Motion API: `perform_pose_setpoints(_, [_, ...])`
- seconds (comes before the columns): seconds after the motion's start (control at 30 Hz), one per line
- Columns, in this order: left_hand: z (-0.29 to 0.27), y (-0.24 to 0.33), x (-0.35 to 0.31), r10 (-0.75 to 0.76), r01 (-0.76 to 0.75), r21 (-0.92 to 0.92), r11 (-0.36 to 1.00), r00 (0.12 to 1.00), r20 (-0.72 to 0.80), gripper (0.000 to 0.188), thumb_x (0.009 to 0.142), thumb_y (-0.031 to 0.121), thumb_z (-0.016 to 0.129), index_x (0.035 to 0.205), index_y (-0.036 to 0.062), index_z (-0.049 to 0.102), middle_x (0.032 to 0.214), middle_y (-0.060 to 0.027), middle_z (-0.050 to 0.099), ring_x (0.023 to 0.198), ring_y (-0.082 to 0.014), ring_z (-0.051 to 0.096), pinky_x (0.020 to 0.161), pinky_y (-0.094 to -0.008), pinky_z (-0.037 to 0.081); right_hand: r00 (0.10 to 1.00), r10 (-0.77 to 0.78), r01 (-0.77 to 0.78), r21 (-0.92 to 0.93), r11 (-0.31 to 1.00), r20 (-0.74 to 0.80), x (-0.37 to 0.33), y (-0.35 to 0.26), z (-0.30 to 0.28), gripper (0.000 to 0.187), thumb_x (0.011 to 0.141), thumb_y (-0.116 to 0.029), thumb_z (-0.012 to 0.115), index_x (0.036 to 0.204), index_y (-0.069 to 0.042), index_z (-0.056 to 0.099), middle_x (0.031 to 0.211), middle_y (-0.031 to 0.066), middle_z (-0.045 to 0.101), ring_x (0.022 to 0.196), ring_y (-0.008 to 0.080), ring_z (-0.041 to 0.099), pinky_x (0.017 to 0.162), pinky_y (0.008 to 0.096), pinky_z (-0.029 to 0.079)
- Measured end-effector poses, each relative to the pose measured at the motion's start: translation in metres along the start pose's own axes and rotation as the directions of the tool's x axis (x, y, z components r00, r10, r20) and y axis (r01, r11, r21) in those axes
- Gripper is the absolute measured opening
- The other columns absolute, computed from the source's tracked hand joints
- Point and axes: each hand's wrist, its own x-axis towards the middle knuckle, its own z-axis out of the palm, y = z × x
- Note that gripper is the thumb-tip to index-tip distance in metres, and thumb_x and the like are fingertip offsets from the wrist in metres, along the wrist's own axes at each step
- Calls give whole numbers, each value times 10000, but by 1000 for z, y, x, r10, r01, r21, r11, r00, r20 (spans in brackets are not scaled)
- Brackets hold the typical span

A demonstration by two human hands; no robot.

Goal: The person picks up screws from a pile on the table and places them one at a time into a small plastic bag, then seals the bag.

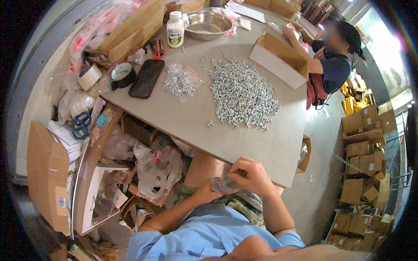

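Just off the table's near edge, a small clear plastic bag (pixel 227 186) is between my two hands. My left hand (pixel 206 193) is closed on its lower left side, and a bit of shiny metal shows by the fingertips. With its fingers curled in a pinch, my right hand (pixel 253 175) grips the bag's upper right part; its fingertips are partly hidden. A broad pile of small silver screws (pixel 244 91) lies on the grey table (pixel 278 148) beyond my hands. Left of the pile lies a clear bag of screws (pixel 180 82).
A dark phone (pixel 147 79), tape rolls (pixel 123 75), a white bottle (pixel 175 29) and a metal bowl (pixel 209 25) stand along the left and back. An open cardboard box (pixel 281 61) is at the right, near another person (pixel 333 65). Blue-handled scissors (pixel 81 125) lie at left.
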Motion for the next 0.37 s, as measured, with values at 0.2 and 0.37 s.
perform_pose_setpoints(0.2, [1, -24, 19, 36, -24, 140, 990, 996, -85, 209, 738, 143, 732, 708, 40, 553, 636, -43, 558, 600, -124, 526, 548, -303, 431, 993, 32, -18, 119, 993, -112, -2, 7, 1, 95, 755, -64, 671, 817, -17, 616, 777, 64, 557, 662, 147, 562, 599, 269, 460])
perform_pose_setpoints(0.37, [-1, -23, 23, 19, -9, 159, 987, 998, -58, 224, 735, 158, 739, 690, 45, 551, 641, -49, 562, 611, -126, 520, 581, -292, 441, 992, 46, -27, 150, 988, -120, -6, 8, -1, 85, 779, -79, 654, 827, -20, 617, 795, 66, 560, 693, 162, 565, 630, 278, 465])
